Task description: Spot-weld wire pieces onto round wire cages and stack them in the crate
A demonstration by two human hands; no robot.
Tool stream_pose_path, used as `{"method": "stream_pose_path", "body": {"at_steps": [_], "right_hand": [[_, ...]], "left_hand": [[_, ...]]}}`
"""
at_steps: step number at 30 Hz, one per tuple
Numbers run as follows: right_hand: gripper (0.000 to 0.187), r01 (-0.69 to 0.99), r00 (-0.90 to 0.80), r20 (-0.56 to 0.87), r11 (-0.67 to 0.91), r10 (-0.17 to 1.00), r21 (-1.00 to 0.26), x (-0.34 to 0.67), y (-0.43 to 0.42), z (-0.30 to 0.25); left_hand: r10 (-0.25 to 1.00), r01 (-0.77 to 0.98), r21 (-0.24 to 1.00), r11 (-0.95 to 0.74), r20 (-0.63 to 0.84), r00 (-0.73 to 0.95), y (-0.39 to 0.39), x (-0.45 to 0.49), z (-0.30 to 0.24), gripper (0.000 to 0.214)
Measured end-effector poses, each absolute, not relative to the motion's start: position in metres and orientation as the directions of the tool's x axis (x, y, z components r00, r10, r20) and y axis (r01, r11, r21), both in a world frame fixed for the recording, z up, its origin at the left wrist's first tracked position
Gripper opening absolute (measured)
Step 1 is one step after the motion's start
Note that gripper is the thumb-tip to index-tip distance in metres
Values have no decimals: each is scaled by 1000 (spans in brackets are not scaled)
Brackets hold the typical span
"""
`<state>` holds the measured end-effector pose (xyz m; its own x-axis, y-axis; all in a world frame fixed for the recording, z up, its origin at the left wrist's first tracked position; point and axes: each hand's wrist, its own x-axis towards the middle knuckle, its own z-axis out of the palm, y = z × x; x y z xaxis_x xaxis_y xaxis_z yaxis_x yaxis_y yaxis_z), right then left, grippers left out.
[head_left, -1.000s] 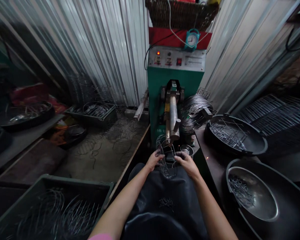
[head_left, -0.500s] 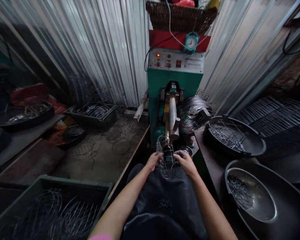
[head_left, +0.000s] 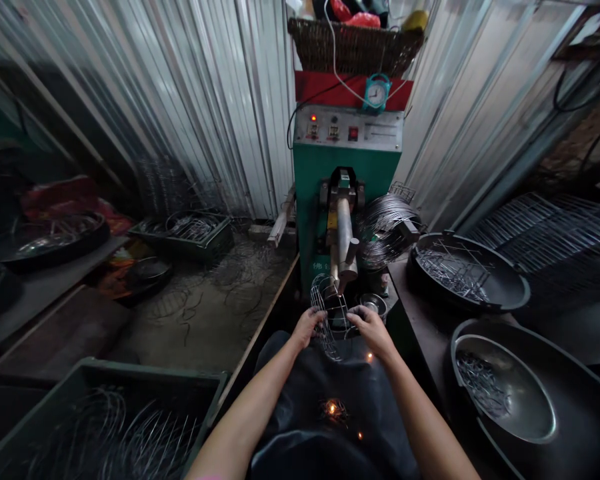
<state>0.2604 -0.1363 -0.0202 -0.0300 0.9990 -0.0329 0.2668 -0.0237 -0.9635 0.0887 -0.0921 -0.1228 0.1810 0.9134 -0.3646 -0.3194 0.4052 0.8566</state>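
Observation:
A round wire rack (head_left: 324, 297) of thin curved bars stands on edge below the tip of a green spot welder (head_left: 307, 200). My left hand (head_left: 309, 325) pinches its bars from the left side. My right hand (head_left: 371, 327) is closed, thumb against fingers, on a thin wire piece (head_left: 345, 308) at the rack's right; whether this piece is joined to the rack I cannot tell. The welder's electrode arm (head_left: 346, 250) reaches down to the wires between my hands. Sparks glow on the dark apron (head_left: 300, 400) over my lap, around a small heap of wire bits (head_left: 336, 413).
At lower left a green crate (head_left: 145, 373) holds wire racks. Right of me, a black pan (head_left: 523, 293) holds wire pieces, and a metal bowl (head_left: 535, 400) holds small metal parts. A wire coil (head_left: 390, 223) hangs beside the welder. Another crate (head_left: 205, 247) stands farther left.
Orange sparks have appeared on the apron and beside my right wrist. Both hands keep their grip at nearly the same spot under the welder tip. The view has shifted slightly.

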Motion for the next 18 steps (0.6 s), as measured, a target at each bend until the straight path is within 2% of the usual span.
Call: {"method": "stream_pose_path", "body": {"at_steps": [8, 13, 18], "right_hand": [[25, 209, 2, -36, -36, 999, -977, 258, -141, -27], [20, 215, -72, -98, -81, 993, -973, 268, -168, -28], [19, 251, -61, -89, -71, 994, -965, 269, -174, -23]], "left_hand": [[913, -320, 856, 406, -360, 194, -94, 89, -124, 60], [912, -386, 830, 402, -326, 249, -107, 92, -128, 57], [881, -411, 780, 471, -402, 248, -115, 98, -123, 47]]}}
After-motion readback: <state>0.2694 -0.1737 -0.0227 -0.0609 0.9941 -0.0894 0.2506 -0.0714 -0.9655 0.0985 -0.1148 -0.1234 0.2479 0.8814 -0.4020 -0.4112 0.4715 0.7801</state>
